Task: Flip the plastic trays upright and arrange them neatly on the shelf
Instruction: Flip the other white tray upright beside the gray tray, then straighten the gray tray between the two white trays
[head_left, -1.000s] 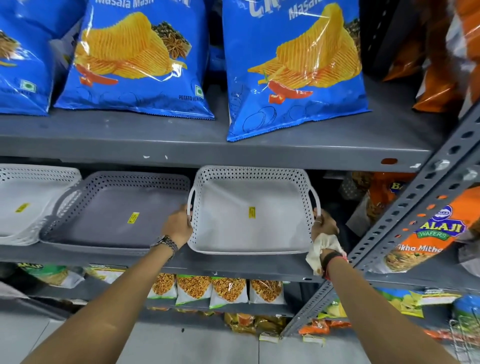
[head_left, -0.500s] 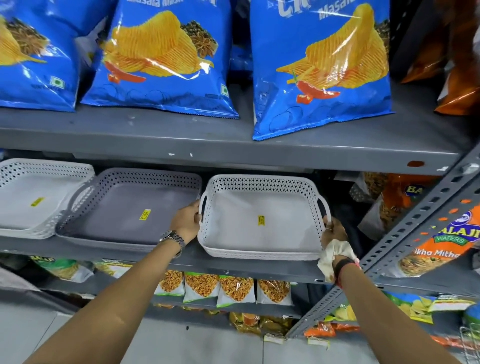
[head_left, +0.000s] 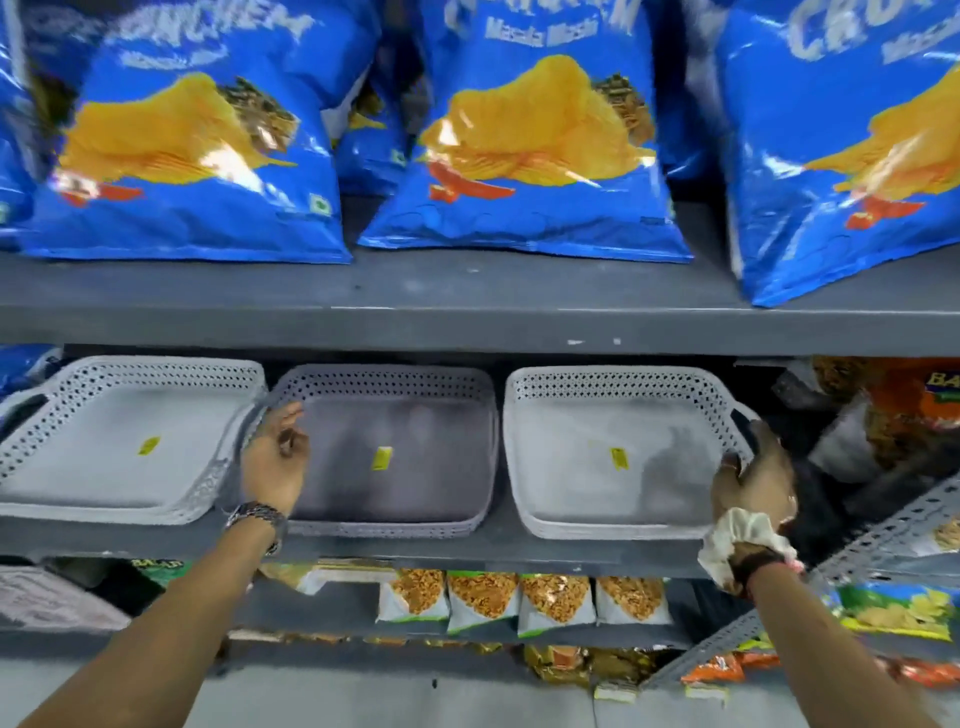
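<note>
Three perforated trays side by side, open side up, on the grey shelf (head_left: 498, 551): pale left tray (head_left: 119, 447), darker middle tray (head_left: 395, 457), pale right tray (head_left: 618, 452). Left hand (head_left: 275, 462) raised at the middle tray's left rim, wrist bent back, fingers loosely curled and seemingly gripping nothing, though blur hides actual contact. Right hand (head_left: 753, 478) wrapped around the right tray's right handle, forearm angled up from below.

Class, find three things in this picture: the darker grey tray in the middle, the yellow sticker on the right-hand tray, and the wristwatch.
Darker grey tray (head_left: 415, 483): head view, on its flat floor.
Yellow sticker (head_left: 618, 458): head view, at its centre.
Wristwatch (head_left: 255, 514): head view, on its band at the left wrist.
</note>
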